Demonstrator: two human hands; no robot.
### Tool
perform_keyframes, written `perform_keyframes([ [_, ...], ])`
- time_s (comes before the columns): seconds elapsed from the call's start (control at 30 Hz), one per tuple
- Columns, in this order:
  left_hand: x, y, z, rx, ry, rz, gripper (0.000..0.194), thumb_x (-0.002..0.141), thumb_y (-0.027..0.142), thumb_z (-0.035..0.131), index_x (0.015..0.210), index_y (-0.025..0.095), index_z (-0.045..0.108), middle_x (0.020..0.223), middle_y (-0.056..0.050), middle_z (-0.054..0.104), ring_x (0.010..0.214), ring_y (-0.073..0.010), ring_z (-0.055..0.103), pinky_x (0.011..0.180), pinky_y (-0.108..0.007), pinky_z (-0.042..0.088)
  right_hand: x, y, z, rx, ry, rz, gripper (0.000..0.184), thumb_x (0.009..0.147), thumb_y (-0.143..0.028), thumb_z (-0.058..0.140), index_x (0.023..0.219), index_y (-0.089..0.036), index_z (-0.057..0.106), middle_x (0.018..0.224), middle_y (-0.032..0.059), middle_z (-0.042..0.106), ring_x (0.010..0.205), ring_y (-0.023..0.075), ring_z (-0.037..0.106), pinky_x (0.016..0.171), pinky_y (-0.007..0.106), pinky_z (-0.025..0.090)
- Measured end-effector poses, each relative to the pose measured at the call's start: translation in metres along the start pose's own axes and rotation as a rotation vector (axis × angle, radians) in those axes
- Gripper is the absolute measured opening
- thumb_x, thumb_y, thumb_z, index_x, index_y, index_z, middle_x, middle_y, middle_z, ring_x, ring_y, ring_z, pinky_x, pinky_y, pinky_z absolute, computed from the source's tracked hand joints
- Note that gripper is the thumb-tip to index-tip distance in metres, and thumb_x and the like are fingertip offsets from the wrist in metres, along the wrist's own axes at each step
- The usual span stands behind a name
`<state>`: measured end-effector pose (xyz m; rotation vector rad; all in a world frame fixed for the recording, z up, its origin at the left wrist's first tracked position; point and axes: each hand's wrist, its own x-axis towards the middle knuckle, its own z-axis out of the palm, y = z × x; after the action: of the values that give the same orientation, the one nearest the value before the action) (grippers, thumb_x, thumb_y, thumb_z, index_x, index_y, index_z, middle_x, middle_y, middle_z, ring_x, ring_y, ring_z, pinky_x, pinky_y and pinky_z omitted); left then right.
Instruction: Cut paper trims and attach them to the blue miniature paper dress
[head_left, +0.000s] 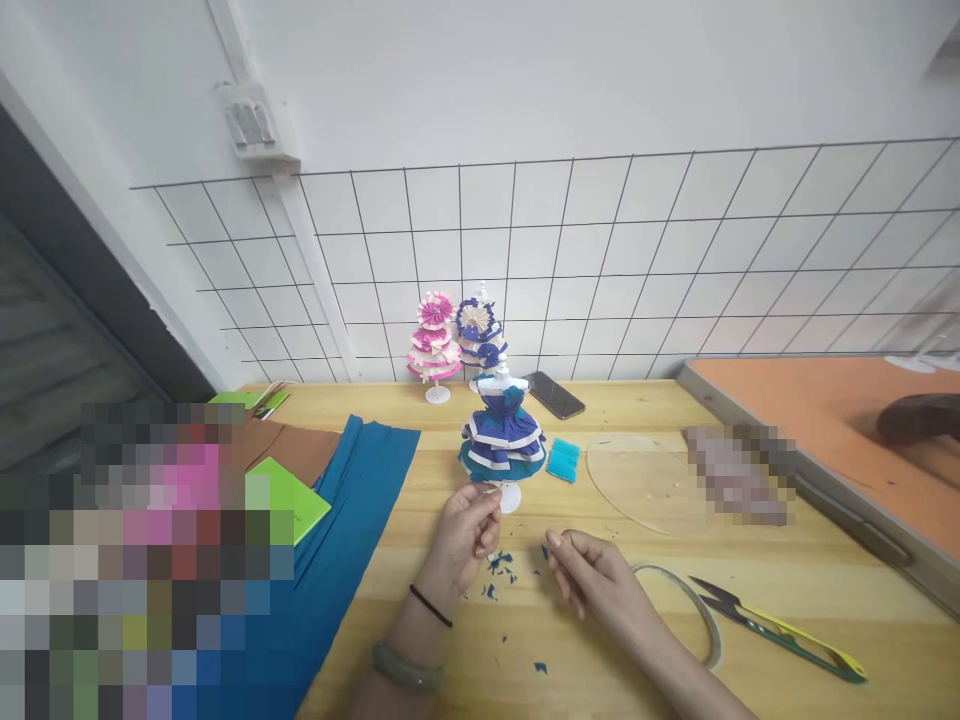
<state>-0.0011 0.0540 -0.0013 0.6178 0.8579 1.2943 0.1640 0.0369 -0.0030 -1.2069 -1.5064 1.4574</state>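
Observation:
A miniature dress (501, 430) in dark blue and teal layers with white trim stands upright on a white stand (508, 497). My left hand (472, 525) is just in front of the stand, thumb and fingers pinched together; what they hold, if anything, is too small to make out. My right hand (592, 575) is lower and to the right, above the table, pinching a small blue paper scrap (545, 551) at its fingertips. Between and below my hands, several blue scraps (501, 566) lie on the wood.
Pink (434, 340) and blue-cream (480, 335) dresses stand behind, near a phone (556, 395). Right are a turquoise piece (562, 460), clear disc (637, 485), pale ring (711, 620) and yellow-handled snips (787, 635). Blue crepe paper (367, 500) and a green packet (289, 500) lie left.

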Motion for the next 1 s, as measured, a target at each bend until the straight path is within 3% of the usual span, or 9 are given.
perform_keyframes([
  [0.13, -0.004, 0.0, 0.0, 0.015, 0.006, -0.017, 0.022, 0.065, 0.028, 0.066, 0.07, 0.015, 0.049, 0.054, 0.007, 0.048, 0.03, 0.0017, 0.03, 0.029, -0.013, 0.013, -0.003, -0.024, -0.01, -0.054, 0.101, -0.089, 0.042, 0.08, -0.049, 0.045, 0.052, -0.017, 0.045, 0.04, -0.0053, 0.044, 0.035, 0.0069, 0.038, 0.039, 0.019, 0.032],
  [0.27, -0.008, 0.0, 0.002, 0.037, 0.005, -0.046, 0.025, 0.064, 0.029, 0.066, 0.08, 0.014, 0.053, 0.053, 0.007, 0.048, 0.03, 0.0017, 0.03, 0.029, -0.013, 0.012, 0.003, -0.073, -0.024, -0.172, 0.258, -0.272, 0.039, 0.078, -0.045, 0.051, 0.05, -0.018, 0.046, 0.046, -0.003, 0.045, 0.045, 0.0101, 0.043, 0.046, 0.022, 0.038],
  [0.33, -0.009, 0.0, 0.002, 0.054, 0.002, -0.056, 0.03, 0.064, 0.03, 0.066, 0.087, 0.014, 0.054, 0.053, 0.007, 0.049, 0.029, 0.0013, 0.03, 0.029, -0.014, 0.012, 0.013, -0.1, -0.029, -0.227, 0.327, -0.363, 0.026, 0.075, -0.043, 0.055, 0.066, -0.018, 0.055, 0.056, -0.0009, 0.051, 0.05, 0.0119, 0.047, 0.048, 0.023, 0.041],
  [0.43, -0.011, -0.002, 0.0, 0.087, -0.009, -0.063, 0.033, 0.063, 0.033, 0.067, 0.087, 0.014, 0.056, 0.051, 0.006, 0.05, 0.028, 0.0006, 0.03, 0.028, -0.015, 0.011, 0.034, -0.138, -0.032, -0.28, 0.302, -0.556, 0.026, 0.078, -0.041, 0.053, 0.087, -0.017, 0.059, 0.079, 0.0054, 0.06, 0.072, 0.0174, 0.055, 0.064, 0.028, 0.046],
  [0.57, -0.012, -0.001, -0.005, 0.136, -0.013, -0.044, 0.033, 0.063, 0.038, 0.065, 0.085, 0.014, 0.057, 0.051, 0.006, 0.051, 0.027, 0.0, 0.03, 0.028, -0.016, 0.01, 0.061, -0.175, -0.026, -0.535, 0.199, -0.7, 0.03, 0.08, -0.041, 0.05, 0.096, -0.018, 0.063, 0.085, 0.0059, 0.059, 0.069, 0.0162, 0.054, 0.059, 0.027, 0.044],
  [0.77, -0.012, 0.006, -0.011, 0.268, 0.064, 0.032, 0.032, 0.066, 0.039, 0.06, 0.085, 0.013, 0.057, 0.049, 0.006, 0.049, 0.026, -0.0002, 0.026, 0.029, -0.016, 0.012, 0.082, -0.194, -0.015, -0.731, -0.007, -0.728, 0.029, 0.083, -0.036, 0.046, 0.082, -0.016, 0.067, 0.077, 0.0041, 0.061, 0.064, 0.014, 0.053, 0.055, 0.025, 0.04],
  [1.0, -0.002, 0.018, -0.033, 0.597, 0.363, 0.193, 0.025, 0.072, 0.037, 0.049, 0.082, 0.015, 0.056, 0.045, 0.006, 0.047, 0.032, -0.0066, 0.036, 0.035, -0.019, 0.024, 0.086, -0.19, -0.017, -0.71, 0.02, -0.681, 0.031, 0.081, -0.039, 0.048, 0.073, -0.014, 0.065, 0.066, 0.0019, 0.059, 0.054, 0.0106, 0.053, 0.046, 0.02, 0.038],
])
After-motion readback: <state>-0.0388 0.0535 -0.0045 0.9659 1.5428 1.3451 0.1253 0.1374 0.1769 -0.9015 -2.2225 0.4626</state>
